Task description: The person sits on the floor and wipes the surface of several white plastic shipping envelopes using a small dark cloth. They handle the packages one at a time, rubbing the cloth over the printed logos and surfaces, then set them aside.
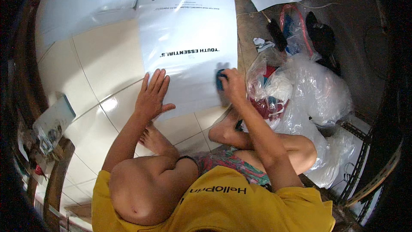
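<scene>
A: Left hand (152, 94)?
B: Open — palm flat, pinning the white plastic mailer bag (189, 38) to the tiled floor (98, 64).
A: Right hand (232, 85)?
B: Closed around a small blue object (220, 78) — at the bag's right edge.

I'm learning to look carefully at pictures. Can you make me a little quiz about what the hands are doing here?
1. True or false: the left hand lies flat on the white plastic bag.
2. What colour is the small thing in the right hand?
A red B blue C green
3. What kind of floor is the bag lying on?

Key:
1. True
2. B
3. Pale tiles
</scene>
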